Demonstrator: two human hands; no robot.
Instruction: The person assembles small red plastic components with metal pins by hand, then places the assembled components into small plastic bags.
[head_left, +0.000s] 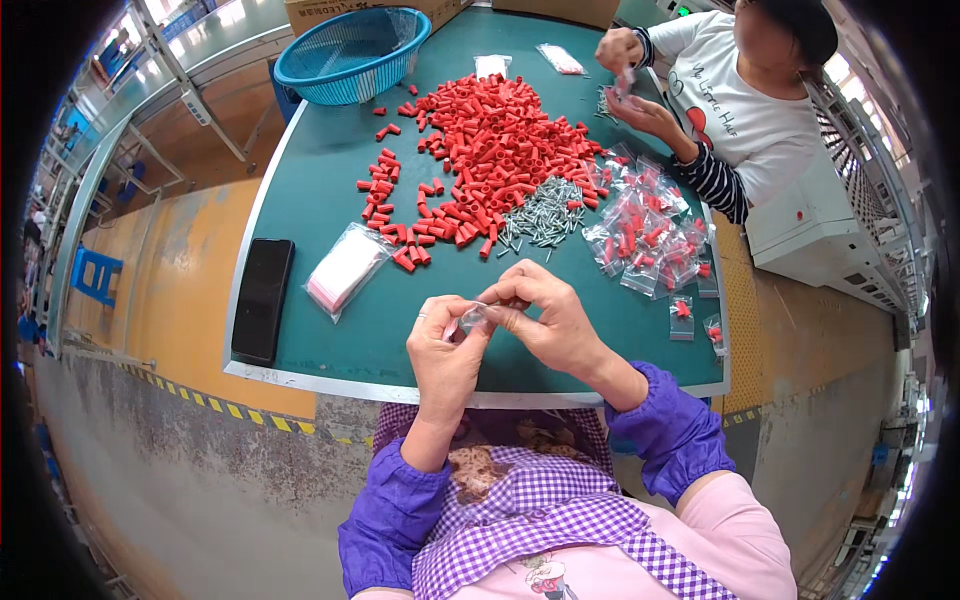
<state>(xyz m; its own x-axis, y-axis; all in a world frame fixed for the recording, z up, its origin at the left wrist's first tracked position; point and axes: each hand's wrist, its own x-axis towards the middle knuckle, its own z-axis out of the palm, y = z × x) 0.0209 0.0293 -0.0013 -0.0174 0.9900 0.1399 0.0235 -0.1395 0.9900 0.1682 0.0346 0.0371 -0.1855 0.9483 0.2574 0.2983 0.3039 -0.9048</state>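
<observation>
Above the table's near edge, my left hand (443,345) and my right hand (545,318) meet, both pinching a small clear plastic bag (472,319). The bag's contents are mostly hidden by my fingers. Just beyond them lies a heap of silver screws (545,212), touching a large pile of red plastic caps (500,140). Filled clear bags with red caps inside (645,225) are heaped to the right. A stack of flat bags (347,272) in a clear wrapper rests left of my hands.
A black phone (263,300) lies at the table's left edge. At the far left corner sits a blue plastic basket (352,58), near a cardboard box (455,10). Across the right corner, a co-worker (745,95) holds a small bag. A blue stool (97,275) stands on the floor.
</observation>
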